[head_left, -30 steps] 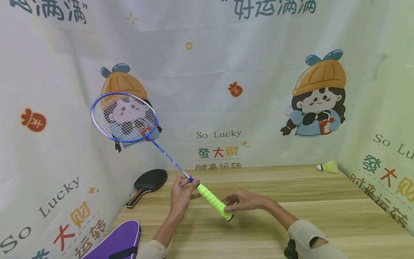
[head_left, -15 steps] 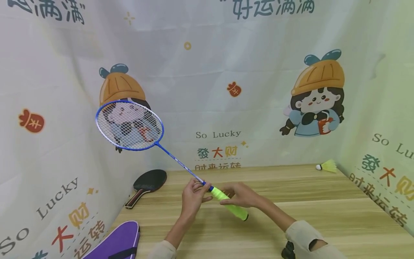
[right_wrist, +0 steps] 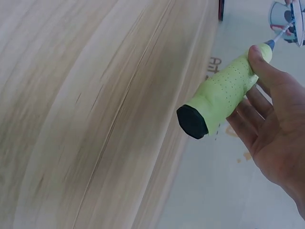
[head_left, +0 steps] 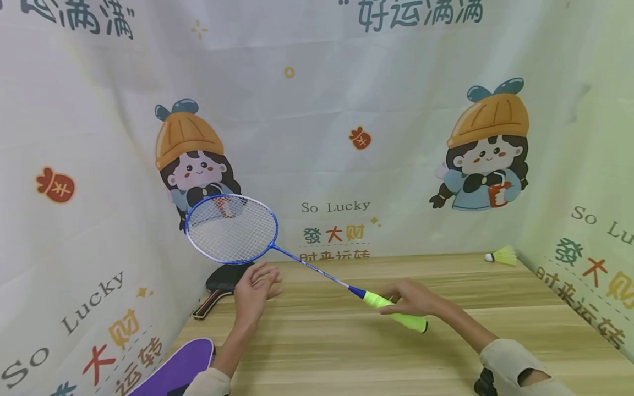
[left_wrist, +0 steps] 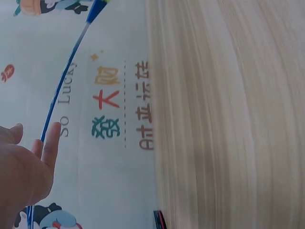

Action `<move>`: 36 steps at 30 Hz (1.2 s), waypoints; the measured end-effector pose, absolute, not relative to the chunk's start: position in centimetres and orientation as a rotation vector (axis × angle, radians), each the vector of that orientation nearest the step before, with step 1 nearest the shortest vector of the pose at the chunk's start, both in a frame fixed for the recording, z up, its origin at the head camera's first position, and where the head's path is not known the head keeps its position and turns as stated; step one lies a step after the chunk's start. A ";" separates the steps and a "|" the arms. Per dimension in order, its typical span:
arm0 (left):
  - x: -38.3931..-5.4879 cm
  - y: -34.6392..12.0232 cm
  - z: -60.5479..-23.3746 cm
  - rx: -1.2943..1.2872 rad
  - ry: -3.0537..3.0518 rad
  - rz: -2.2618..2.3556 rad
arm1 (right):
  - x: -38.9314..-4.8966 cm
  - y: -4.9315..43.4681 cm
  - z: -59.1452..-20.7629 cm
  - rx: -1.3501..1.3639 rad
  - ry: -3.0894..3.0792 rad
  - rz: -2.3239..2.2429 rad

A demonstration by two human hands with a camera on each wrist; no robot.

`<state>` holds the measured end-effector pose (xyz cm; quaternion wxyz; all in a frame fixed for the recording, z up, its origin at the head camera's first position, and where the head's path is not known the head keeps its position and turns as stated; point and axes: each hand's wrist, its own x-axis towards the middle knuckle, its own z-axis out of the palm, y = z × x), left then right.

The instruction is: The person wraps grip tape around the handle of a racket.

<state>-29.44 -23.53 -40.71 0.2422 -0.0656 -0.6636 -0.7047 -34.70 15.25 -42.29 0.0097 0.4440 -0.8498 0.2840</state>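
A blue and white badminton racket [head_left: 317, 268] with a yellow-green grip is held in the air, its strung head toward the left and its shaft slanting down to the right. My right hand [head_left: 408, 298] grips the handle, thumb on the near side; the right wrist view shows the fingers behind the perforated wrap [right_wrist: 224, 90] and the black butt cap [right_wrist: 192, 122] facing the camera. My left hand [head_left: 255, 291] is off the racket, fingers loosely bent, just below the racket head. In the left wrist view the left hand [left_wrist: 28, 167] overlaps the shaft.
A black table tennis bat [head_left: 220, 283] lies at the table's left back, partly behind the left hand and racket head. A purple case [head_left: 180, 363] is at the front left. A yellow shuttlecock [head_left: 501, 256] lies at the back right. Printed cloth [head_left: 307, 154] hangs around the wooden table [head_left: 337, 352].
My left hand has let go near the shaft's base and moved left. My right hand has slid up the grip and carried the racket right; its head has dropped lower.
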 end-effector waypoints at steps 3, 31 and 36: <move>-29.2 -24.9 -40.4 -0.182 -1.802 -1.898 | -34.8 16.6 -42.4 1.396 -2.653 0.903; -29.4 -33.0 -38.8 -0.029 -2.001 -1.723 | -34.4 27.9 -41.1 1.421 -2.728 0.860; -29.8 -33.0 -39.1 -0.035 -2.057 -1.724 | -34.7 28.8 -40.8 1.422 -2.741 0.850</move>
